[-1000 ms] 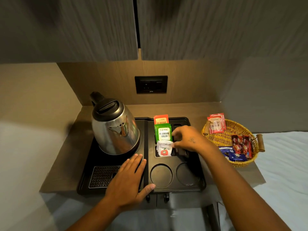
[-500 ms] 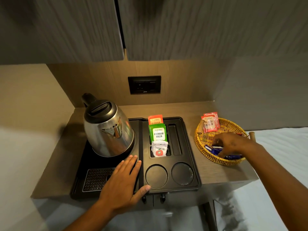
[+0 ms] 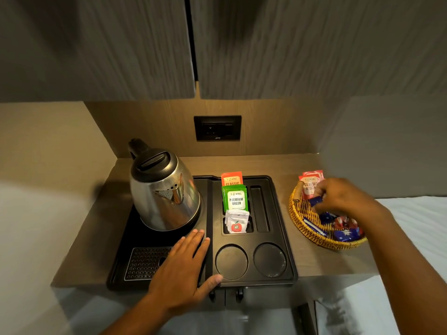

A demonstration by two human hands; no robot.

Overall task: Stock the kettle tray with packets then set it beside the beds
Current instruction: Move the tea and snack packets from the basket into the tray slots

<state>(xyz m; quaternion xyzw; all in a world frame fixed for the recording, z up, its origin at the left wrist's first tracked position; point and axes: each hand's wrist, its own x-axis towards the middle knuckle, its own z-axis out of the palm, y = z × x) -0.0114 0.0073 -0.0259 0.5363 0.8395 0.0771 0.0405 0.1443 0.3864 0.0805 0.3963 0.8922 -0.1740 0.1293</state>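
Observation:
The black kettle tray [image 3: 281, 238] lies on a wooden counter with a steel kettle [image 3: 164, 189] on its left half. Orange tea packets [image 3: 231, 178], green tea packets [image 3: 235, 200] and white packets [image 3: 236, 221] stand in the tray's slots; the long narrow slot [image 3: 260, 209] beside them holds nothing. My left hand [image 3: 183, 269] rests flat on the tray's front. My right hand [image 3: 343, 197] hovers over the wicker basket [image 3: 302, 228], fingers pinched on a blue packet [image 3: 315, 200].
The basket also holds red tea packets [image 3: 310, 184] and several blue and red sachets [image 3: 343, 228]. A wall socket [image 3: 217, 128] sits behind the tray, cabinets hang overhead, and a white bed [image 3: 416, 226] lies to the right.
My right hand left the tray's white packets, went to the basket and has lifted a blue packet out of it. My left hand has stayed on the tray.

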